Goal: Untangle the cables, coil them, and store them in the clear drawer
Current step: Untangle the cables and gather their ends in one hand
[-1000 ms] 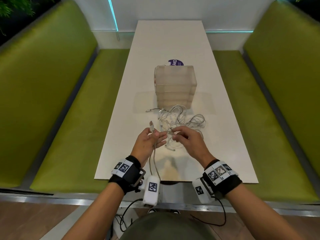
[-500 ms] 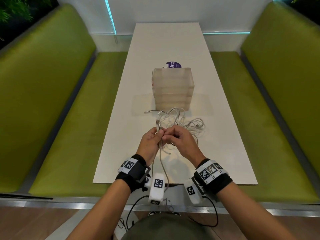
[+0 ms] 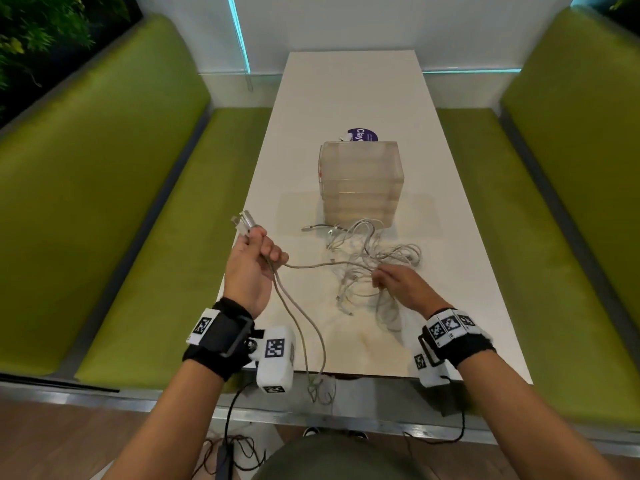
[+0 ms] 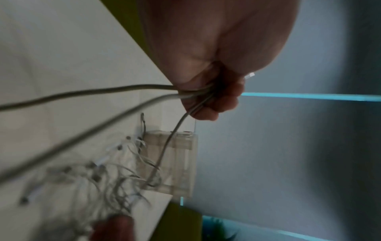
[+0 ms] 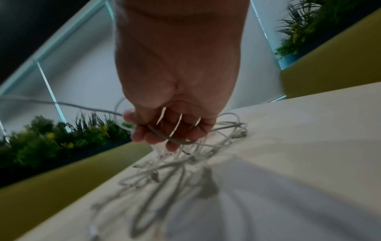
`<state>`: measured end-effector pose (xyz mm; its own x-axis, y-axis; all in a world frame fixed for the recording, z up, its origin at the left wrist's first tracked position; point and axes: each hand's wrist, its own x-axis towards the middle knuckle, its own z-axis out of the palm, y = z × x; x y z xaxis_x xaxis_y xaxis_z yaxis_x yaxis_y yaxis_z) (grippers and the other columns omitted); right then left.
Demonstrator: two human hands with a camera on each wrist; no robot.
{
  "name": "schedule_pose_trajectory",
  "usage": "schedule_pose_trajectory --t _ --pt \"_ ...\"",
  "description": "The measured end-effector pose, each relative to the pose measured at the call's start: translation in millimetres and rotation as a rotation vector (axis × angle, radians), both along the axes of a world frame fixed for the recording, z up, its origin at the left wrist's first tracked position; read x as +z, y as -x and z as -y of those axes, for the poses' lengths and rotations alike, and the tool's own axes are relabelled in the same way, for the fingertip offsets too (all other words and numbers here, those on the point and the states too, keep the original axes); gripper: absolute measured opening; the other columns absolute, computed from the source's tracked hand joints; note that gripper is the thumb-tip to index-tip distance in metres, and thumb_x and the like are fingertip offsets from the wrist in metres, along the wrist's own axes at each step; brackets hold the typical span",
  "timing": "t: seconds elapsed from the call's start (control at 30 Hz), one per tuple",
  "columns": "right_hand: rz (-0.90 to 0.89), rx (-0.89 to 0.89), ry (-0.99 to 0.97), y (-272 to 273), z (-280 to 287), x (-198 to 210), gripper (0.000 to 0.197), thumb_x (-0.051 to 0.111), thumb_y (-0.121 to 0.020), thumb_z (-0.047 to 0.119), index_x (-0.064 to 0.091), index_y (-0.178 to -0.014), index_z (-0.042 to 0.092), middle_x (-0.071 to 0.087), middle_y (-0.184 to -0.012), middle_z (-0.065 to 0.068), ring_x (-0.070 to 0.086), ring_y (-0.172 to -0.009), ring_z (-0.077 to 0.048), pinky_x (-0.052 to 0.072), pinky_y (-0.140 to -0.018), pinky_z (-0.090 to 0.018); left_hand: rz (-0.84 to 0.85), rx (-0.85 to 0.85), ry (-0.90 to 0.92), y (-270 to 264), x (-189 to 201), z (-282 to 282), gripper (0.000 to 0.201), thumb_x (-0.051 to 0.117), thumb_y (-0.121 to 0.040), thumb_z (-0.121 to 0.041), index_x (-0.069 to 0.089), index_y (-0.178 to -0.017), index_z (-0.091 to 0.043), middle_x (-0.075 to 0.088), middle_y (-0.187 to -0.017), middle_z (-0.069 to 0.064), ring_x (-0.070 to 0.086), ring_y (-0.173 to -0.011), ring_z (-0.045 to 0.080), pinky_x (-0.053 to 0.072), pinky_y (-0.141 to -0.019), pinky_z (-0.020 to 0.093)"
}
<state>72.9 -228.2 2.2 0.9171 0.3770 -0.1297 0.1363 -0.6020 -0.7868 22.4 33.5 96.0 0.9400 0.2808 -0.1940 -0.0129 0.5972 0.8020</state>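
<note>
White table (image 3: 353, 98) runs up frame centre. Clear drawer unit (image 3: 360, 181) mid-frame; cable tangle (image 3: 363, 258) just below it. Left hand (image 3: 251, 268), left of centre, fist closed round cable strands (image 3: 294, 320). Right hand (image 3: 401, 285), fingers curled, pinches tangle strand.

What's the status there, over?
Left hand grips a cable, ends up. Right hand grips the tangle. Drawer box shut. One strand still joins hand and tangle.
</note>
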Motion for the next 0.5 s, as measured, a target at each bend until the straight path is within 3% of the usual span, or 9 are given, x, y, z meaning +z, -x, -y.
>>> schedule_pose_trajectory --t 0.13,0.23,0.3,0.4,0.5 --pt "0.016 -0.078 -0.202 6 -23 26 0.033 0.045 -0.099 0.027 0.058 -0.072 0.013 0.056 -0.063 0.003 0.051 -0.061 -0.009 0.042 -0.067 -0.026 -0.131 -0.127 -0.228 6 -21 20 0.023 0.034 -0.103 -0.021 0.048 -0.087 -0.012 0.036 -0.054 -0.006 0.029 -0.048 0.01 0.024 -0.051 0.024" --pt "0.023 -0.063 -0.27 14 -42 41 0.033 0.047 -0.098 0.029 0.057 -0.069 0.017 0.051 -0.059 0.007 0.047 -0.058 -0.009 0.041 -0.063 -0.025 -0.157 -0.249 -0.355 9 -29 44 0.027 0.044 -0.098 -0.036 0.052 -0.099 -0.01 0.031 -0.059 -0.006 0.028 -0.049 0.009 0.025 -0.049 0.023" --pt "0.055 0.016 -0.253 20 -49 48 0.031 0.048 -0.098 0.027 0.059 -0.071 0.017 0.051 -0.06 0.004 0.045 -0.057 -0.007 0.038 -0.059 -0.022 -0.132 -0.306 -0.384 10 -30 58 0.034 0.054 -0.089 -0.043 0.056 -0.102 -0.012 0.036 -0.059 -0.008 0.029 -0.05 0.008 0.026 -0.051 0.024" --pt "0.074 0.125 -0.191 26 -53 49 0.029 0.048 -0.098 0.026 0.061 -0.076 0.012 0.06 -0.07 -0.014 0.049 -0.061 -0.017 0.037 -0.058 -0.025 -0.127 -0.324 -0.403 10 -27 67 0.035 0.061 -0.088 -0.035 0.062 -0.107 -0.006 0.048 -0.055 -0.011 0.034 -0.047 0.006 0.028 -0.051 0.022" --pt "0.065 0.157 -0.155 24 -51 49 0.025 0.05 -0.097 0.026 0.061 -0.074 0.02 0.063 -0.075 -0.017 0.056 -0.07 -0.03 0.041 -0.062 -0.032 -0.119 -0.346 -0.386 8 -28 66 0.027 0.058 -0.092 -0.03 0.066 -0.097 -0.004 0.047 -0.051 -0.008 0.031 -0.045 0.007 0.027 -0.048 0.02"
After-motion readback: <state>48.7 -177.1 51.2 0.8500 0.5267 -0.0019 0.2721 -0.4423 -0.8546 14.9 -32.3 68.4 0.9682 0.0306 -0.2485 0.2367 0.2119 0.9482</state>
